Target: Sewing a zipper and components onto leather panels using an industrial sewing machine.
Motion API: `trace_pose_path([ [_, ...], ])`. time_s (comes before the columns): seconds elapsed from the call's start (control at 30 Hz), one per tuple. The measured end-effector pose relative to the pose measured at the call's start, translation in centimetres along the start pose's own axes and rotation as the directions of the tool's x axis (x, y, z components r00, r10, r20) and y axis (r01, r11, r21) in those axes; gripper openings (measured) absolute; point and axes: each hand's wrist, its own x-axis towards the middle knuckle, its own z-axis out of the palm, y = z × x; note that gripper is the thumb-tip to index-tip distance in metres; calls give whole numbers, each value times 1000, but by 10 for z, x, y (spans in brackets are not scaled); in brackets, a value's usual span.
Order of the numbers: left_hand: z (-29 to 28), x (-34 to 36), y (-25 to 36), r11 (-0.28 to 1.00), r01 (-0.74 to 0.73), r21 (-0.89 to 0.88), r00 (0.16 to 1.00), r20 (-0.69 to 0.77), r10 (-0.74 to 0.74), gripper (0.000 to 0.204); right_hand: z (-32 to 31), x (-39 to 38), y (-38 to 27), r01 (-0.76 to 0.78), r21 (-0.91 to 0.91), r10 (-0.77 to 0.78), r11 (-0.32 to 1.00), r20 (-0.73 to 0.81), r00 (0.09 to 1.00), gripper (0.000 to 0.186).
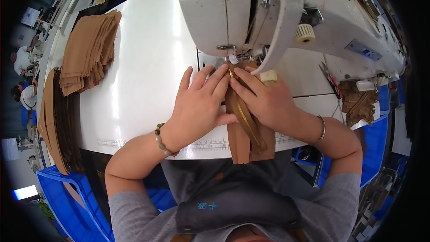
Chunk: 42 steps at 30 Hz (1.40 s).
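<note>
Under the needle area of a white sewing machine (204,15) lies a brown fabric piece (239,143) with a brown zipper (244,115) with gold-coloured teeth on top. My left hand (199,101) lies flat with its fingers spread, partly on the table; its index fingertip and thumb touch the work from the left. From the right, my right hand (266,98) rests on the fabric with fingers stretched out, its fingertips against the zipper close to the presser foot. The zipper's loose end trails toward me over the fabric. Machine parts hide the far end of the work.
A stack of brown fabric pieces (87,54) lies at the left, with longer brown pieces (53,121) hanging at the table's edge. To the right are red-handled scissors (332,82) and more brown pieces (358,103). Blue bins (74,201) flank me. A ruler strip (201,146) runs along the near edge.
</note>
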Motion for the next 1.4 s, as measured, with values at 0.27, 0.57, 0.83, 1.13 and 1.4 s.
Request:
trace_pose_path([
  [0.27,3,4,-1,1000,-9,-2,1000,-24,9,94,1,-2,3,1,-59,-1,998,6,1000,47],
  [0.57,5,8,-3,1000,-19,-8,995,-97,19,88,3,0,6,1,-69,-2,998,-20,1000,46],
  [0.83,1,7,2,997,-35,-75,991,-130,25,91,-4,5,4,43,-114,-54,992,-93,994,38],
  [1.13,9,-14,15,986,-169,-3,979,-113,167,68,-34,-20,-21,143,39,-142,989,-28,990,23],
  [1.4,-1,-40,29,993,-117,-21,990,-81,115,58,-25,-68,-60,293,242,-299,925,-11,954,26],
])
